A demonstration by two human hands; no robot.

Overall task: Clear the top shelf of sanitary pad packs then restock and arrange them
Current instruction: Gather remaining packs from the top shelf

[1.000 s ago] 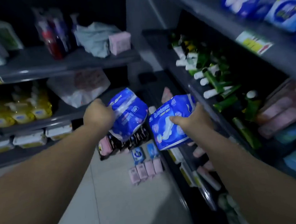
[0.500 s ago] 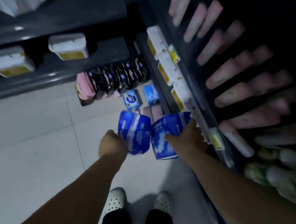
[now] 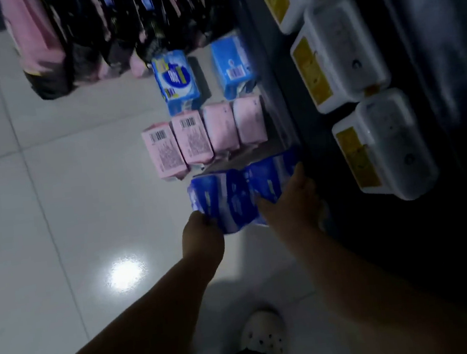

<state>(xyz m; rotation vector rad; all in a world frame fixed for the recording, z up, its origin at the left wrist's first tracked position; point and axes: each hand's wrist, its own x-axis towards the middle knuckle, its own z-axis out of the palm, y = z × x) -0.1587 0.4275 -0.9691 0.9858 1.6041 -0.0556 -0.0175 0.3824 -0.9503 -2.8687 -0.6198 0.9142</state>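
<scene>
Both hands have dropped lower since the earlier frame, carrying the two blue packs down to just below the row of pink packs (image 3: 193,136) at the centre of the frame. Both forearms reach up from the bottom edge, bare and nearly straight. The left hand (image 3: 203,232) is curled, fingers pinching the lower edge of the left blue pack (image 3: 217,201). The right hand (image 3: 289,199) clasps the right blue pack (image 3: 269,176) from the side, its thumb stretched up along the pack's right edge; its fingers are hidden behind the pack. The two packs touch each other, and whether they rest on the floor (image 3: 41,197) cannot be told.

Both are soft, pillow-shaped and wrapped in glossy dark-blue film with pale print, blurred by motion. The four pink packs are blocky, matte-looking, two showing barcodes. Above them lie two light-blue packs (image 3: 176,82), rectangular and shiny. Dark film-wrapped packs (image 3: 124,29) stand in a row along the top. The floor is glossy white tile with a bright glare spot at lower left. At right, white rounded plastic tubs (image 3: 337,56) with yellow labels sit on a dark shelf (image 3: 280,85). A white perforated clog (image 3: 263,335) shows at the bottom.
</scene>
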